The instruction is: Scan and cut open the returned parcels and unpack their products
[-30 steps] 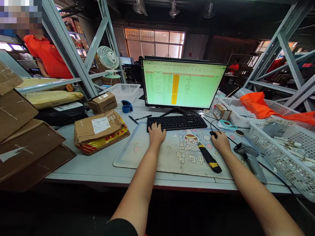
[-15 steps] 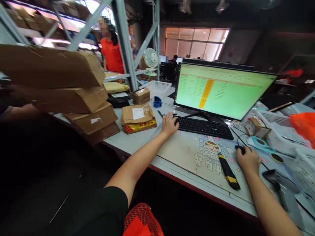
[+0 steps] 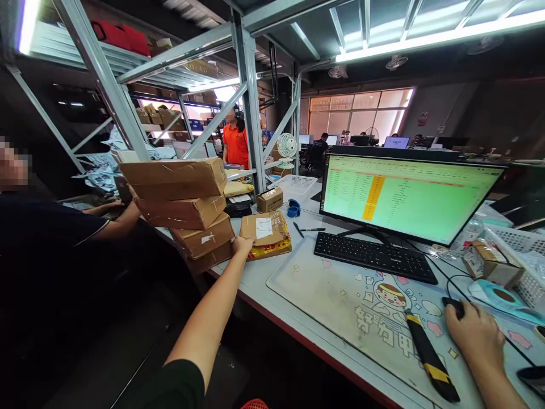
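Note:
My left hand (image 3: 244, 245) is at the near left corner of a flat cardboard parcel (image 3: 276, 226) with a white label. Its fingers close on that corner and are partly hidden. Under this parcel lies a yellow and red package (image 3: 272, 248). My right hand (image 3: 477, 335) rests curled over a black computer mouse (image 3: 453, 307) on the printed desk mat (image 3: 315, 289). A black and yellow utility knife (image 3: 432, 358) lies just left of that hand. The black keyboard (image 3: 374, 257) sits before a monitor (image 3: 409, 196) showing a spreadsheet.
Left of the parcel, several brown cartons (image 3: 179, 182) form an uneven stack. A co-worker in dark clothing (image 3: 46, 238) reaches behind it. A small box (image 3: 269, 199), blue tape dispenser (image 3: 293, 208) and pens (image 3: 313, 229) lie behind. White baskets (image 3: 522, 238) stand at right.
My left hand has left the keyboard's left end and moved left to the cardboard parcel's corner. My right hand stays on the mouse. The view has tilted up and turned left.

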Demonstrator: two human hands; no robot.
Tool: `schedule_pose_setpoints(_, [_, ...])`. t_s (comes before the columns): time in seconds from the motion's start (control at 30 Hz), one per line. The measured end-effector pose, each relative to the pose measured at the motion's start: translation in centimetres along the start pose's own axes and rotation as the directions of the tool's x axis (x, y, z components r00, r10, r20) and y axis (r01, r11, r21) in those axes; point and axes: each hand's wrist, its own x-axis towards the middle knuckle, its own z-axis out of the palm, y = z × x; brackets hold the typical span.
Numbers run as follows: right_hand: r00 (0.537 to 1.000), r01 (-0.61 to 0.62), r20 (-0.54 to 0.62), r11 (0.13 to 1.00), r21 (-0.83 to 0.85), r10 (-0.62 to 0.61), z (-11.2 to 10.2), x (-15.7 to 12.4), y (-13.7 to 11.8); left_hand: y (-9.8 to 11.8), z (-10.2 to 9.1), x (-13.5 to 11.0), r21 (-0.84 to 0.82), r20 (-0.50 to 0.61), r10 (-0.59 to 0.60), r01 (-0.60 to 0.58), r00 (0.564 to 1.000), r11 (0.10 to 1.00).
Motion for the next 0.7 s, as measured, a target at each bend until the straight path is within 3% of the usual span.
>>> schedule_pose_setpoints(0.1, [1.0, 0.016, 0.003, 1.0, -0.016, -0.016, 0.0, 0.0, 0.0, -1.1, 0.8, -1.6, -0.148, -0.032, -0.107, 0.101, 0.994, 0.984])
schedule_pose_setpoints(0.3, [0.999, 0.023, 0.037, 0.998, -0.059, -0.021, -0.5, 0.2, -0.3, -3.3, 1.1, -7.8, -0.475, -0.117, -0.064, 0.0, 0.991, 0.88])
schedule_pose_setpoints(0.4, [1.0, 0.014, 0.025, 0.999, -0.051, -0.013, -0.7, 0.4, -0.5, -3.9, 0.6, -8.9, -0.615, -0.063, -0.008, -0.032, 0.998, 0.788])
schedule_pose_setpoints(0.5, [1.0, 0.007, -0.019, 1.0, -0.003, -0.007, -1.4, 0.6, -1.7, -3.7, 0.3, -8.4, -0.802, 0.061, 0.04, 0.025, 0.997, 0.597])
schedule_pose_setpoints(0.57, [0.998, 0.04, -0.049, 0.998, 0.038, -0.038, -2.6, 0.6, -2.9, -3.2, 0.4, -8.2, -0.871, 0.12, 0.051, 0.081, 0.991, 0.486])
schedule_pose_setpoints(0.7, [0.985, 0.16, -0.08, 0.984, 0.084, -0.154, -7.8, -0.1, -3.9, -2.1, 0.3, -8.8, -0.89, 0.147, 0.023, 0.121, 0.989, 0.44])
